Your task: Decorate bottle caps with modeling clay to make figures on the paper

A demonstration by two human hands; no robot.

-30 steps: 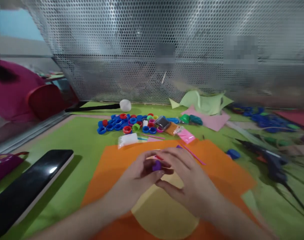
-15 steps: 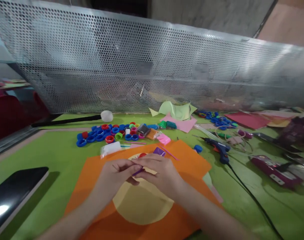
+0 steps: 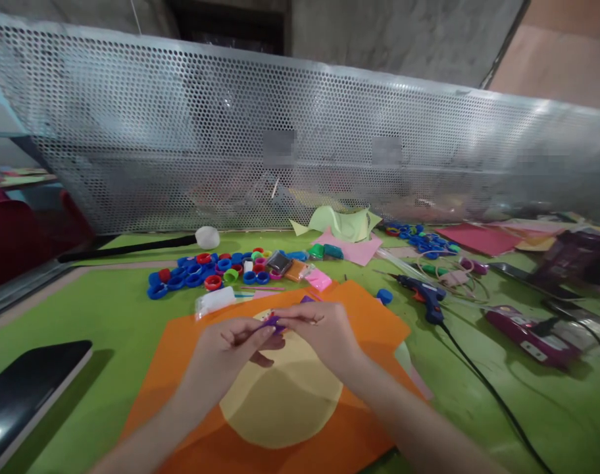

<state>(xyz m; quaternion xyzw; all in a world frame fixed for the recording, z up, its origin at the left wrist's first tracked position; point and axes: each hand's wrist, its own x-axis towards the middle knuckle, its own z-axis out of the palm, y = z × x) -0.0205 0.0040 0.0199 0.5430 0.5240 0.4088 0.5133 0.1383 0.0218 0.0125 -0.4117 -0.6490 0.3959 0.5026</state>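
Both hands meet over the upper part of a pale yellow paper circle (image 3: pixel 285 401), which lies on an orange sheet (image 3: pixel 181 368). Between their fingertips is a small lump of purple clay (image 3: pixel 272 322). My left hand (image 3: pixel 231 345) pinches it from the left with thumb and index finger, the other fingers curled below. From the right, my right hand (image 3: pixel 324 332) grips it with thumb and fingertips. Small red bits show on the circle just behind the fingers. A purple packet (image 3: pixel 307 299) lies partly hidden behind my right hand.
Bottle caps (image 3: pixel 191 271) and clay packets (image 3: pixel 296 270) lie behind the orange sheet. A glue gun (image 3: pixel 428 299) with its cord and a magenta power strip (image 3: pixel 531 336) are at right. A phone (image 3: pixel 28 388) sits left. A perforated metal panel (image 3: pixel 329 118) closes off the back.
My right hand's fingers have drawn together into a pinch, and more of the purple clay shows. The camera view has shifted slightly.
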